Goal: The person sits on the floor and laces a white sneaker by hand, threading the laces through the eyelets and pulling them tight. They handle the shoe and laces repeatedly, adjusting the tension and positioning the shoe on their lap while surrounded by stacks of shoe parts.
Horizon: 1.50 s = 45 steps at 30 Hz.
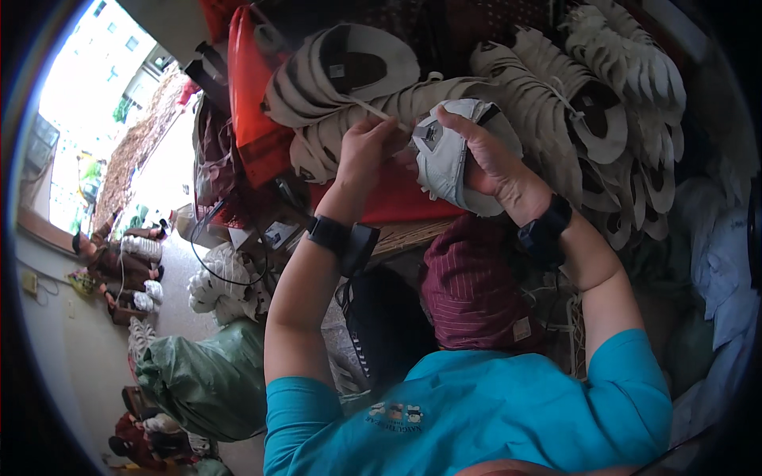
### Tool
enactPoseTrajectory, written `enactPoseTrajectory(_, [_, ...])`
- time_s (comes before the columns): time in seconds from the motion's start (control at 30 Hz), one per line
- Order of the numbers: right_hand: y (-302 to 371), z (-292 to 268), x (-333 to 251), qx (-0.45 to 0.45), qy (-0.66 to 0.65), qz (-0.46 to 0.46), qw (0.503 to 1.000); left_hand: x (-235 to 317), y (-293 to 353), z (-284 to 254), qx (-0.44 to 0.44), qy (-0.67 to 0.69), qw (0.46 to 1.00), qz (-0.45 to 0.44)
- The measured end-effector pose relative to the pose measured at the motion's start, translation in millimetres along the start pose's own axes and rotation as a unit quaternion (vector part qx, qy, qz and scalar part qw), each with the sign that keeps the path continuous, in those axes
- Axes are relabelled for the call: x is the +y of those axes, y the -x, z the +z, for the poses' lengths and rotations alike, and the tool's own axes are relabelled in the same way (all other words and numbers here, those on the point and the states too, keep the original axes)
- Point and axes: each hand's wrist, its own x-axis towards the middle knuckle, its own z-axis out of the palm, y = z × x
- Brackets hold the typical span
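Note:
My right hand [494, 163] is closed round a white shoe upper [446, 155], thumb on top and the fingers hidden behind it. The upper is pale grey-white with a small dark label patch and an opening toward the right. Left of it, my left hand [368, 147] pinches a thin pale lace [403, 126] close to the upper's edge. Its fingertips are partly hidden. Just beyond both hands, a row of nested beige shoe uppers [357, 67] with dark insides lies on the bench. Dark bands with box-shaped devices sit on both my wrists.
More stacked uppers [583, 111] fill the right side of the bench. An orange-red bag [252, 87] hangs at the left. Below stand a maroon striped bundle [468, 289], a green sack [202, 381] and a white bundle [222, 282]. Other people [119, 262] sit at the far left by a doorway.

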Motion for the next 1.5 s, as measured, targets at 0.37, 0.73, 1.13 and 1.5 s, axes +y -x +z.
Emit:
enactPoseTrajectory(0.37, [-8, 11, 19, 0.032, 0.065, 0.039, 0.997, 0, 32, -24, 0.012, 0.018, 0.996, 0.082])
enactPoseTrajectory(0.73, [-37, 62, -57, 0.098, 0.514, -0.129, 0.842, -64, 38, -127, 0.32, -0.565, 0.734, 0.199])
enactPoseTrajectory(1.13, [-176, 73, -49, 0.178, 0.596, -0.169, 0.765, -73, 27, -162, 0.281, -0.567, 0.729, 0.261])
enactPoseTrajectory(1.5, [-205, 50, -37, 0.146, 0.63, -0.319, 0.693, -88, 22, -156, 0.294, -0.558, 0.712, 0.308])
